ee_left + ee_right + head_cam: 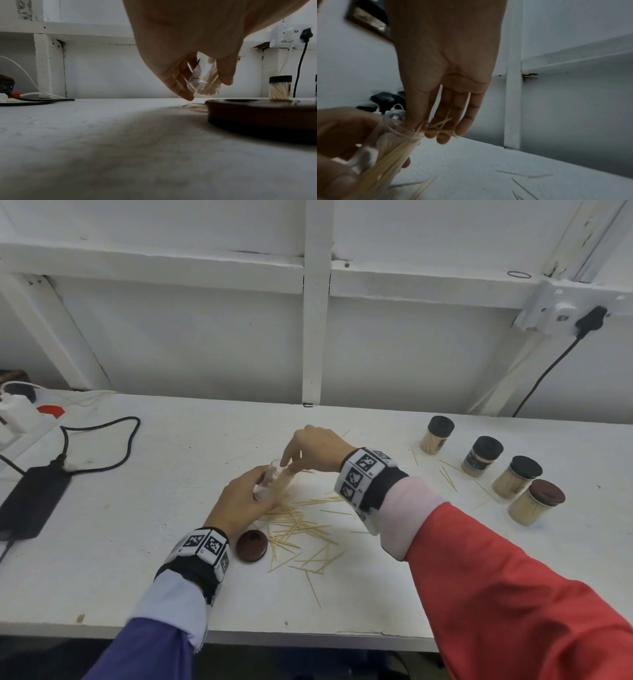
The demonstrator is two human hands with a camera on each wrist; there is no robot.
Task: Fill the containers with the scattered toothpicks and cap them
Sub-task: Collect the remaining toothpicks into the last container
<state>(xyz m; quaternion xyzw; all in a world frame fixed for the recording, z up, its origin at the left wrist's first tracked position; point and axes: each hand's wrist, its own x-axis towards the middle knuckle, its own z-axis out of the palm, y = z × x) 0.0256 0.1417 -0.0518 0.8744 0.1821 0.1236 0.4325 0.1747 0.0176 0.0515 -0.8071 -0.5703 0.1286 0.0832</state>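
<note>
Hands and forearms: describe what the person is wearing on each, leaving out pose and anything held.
Both hands are bare. The left hand has a black wrist strap ringed by white blocks printed with black square markers, then a pale blue-white cuff and a purple sleeve. The right hand wears the same black strap with marker blocks, then a pale pink cuff and a red sleeve.

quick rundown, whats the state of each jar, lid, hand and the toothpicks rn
clear jar: uncapped, tilted, partly filled, held off the table
brown lid: off, lying flat on the table
left hand: grips the clear jar
right hand: feeds toothpicks into the jar mouth
loose toothpicks: scattered on the table
four jars on the right: full, capped, upright
</note>
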